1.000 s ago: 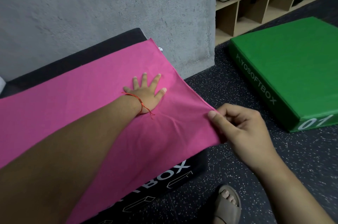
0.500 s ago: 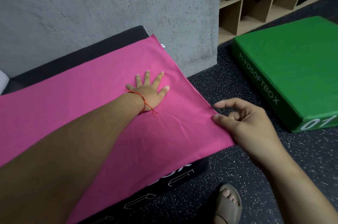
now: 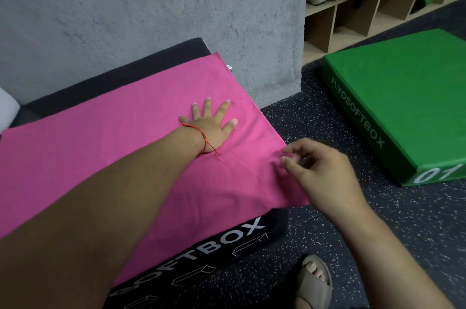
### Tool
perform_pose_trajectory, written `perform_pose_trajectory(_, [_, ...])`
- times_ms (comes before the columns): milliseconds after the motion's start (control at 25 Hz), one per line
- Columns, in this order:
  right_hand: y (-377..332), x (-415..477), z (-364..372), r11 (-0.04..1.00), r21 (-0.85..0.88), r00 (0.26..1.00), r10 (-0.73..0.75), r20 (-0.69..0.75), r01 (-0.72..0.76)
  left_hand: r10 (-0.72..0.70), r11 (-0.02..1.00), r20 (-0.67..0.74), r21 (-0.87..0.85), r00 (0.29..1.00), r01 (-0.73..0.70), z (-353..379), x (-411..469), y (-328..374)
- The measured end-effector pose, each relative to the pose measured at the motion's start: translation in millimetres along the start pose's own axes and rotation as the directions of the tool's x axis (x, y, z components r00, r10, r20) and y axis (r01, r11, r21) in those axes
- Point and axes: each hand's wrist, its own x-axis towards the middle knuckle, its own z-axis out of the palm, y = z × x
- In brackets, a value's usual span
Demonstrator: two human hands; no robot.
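Observation:
A pink cloth (image 3: 126, 157) lies spread flat over a black soft box (image 3: 216, 245) against the wall. My left hand (image 3: 211, 124) rests palm down on the cloth near its right end, fingers straight and spread; an orange string sits on the wrist. At the cloth's right edge is my right hand (image 3: 320, 172), with fingers loosely curled and the thumb and fingertips just over the edge. A little blurred, it shows no fold of cloth held between them.
A green soft box (image 3: 403, 101) marked 01 lies on the speckled dark floor (image 3: 378, 228) to the right. Wooden cubby shelves (image 3: 340, 18) stand behind it, holding a shoe and a green ball. A concrete wall (image 3: 151, 10) rises behind the black box. My sandalled foot (image 3: 312, 281) is below.
My right hand let go of the cloth's right edge, which it pinched a second ago, and shifted slightly left over it. The left hand stayed flat on the cloth.

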Motion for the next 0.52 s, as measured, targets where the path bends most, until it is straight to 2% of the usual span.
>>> perform_pose_trajectory(120, [-2,6,18,0.979,-0.162,0.990,-0.113,0.086,0.126,0.000,1.000,-0.011,0.031,1.000,0.001,-5,-6,2])
perform_pose_trajectory(280, [-19,9,40,0.888,-0.365,0.959,-0.244,0.142,0.280,0.068,0.991,-0.119,-0.109,0.991,-0.081,16,-60,-20])
perform_pose_trajectory(400, [-43,6,70,0.818,-0.369,0.891,-0.347,0.294,0.441,0.080,0.986,-0.180,-0.133,0.981,-0.105,42,-122,-72])
perform_pose_trajectory(520, [-57,-1,104,0.789,-0.383,0.849,-0.310,0.427,0.481,-0.024,0.986,-0.186,-0.164,0.982,-0.007,64,-174,-139])
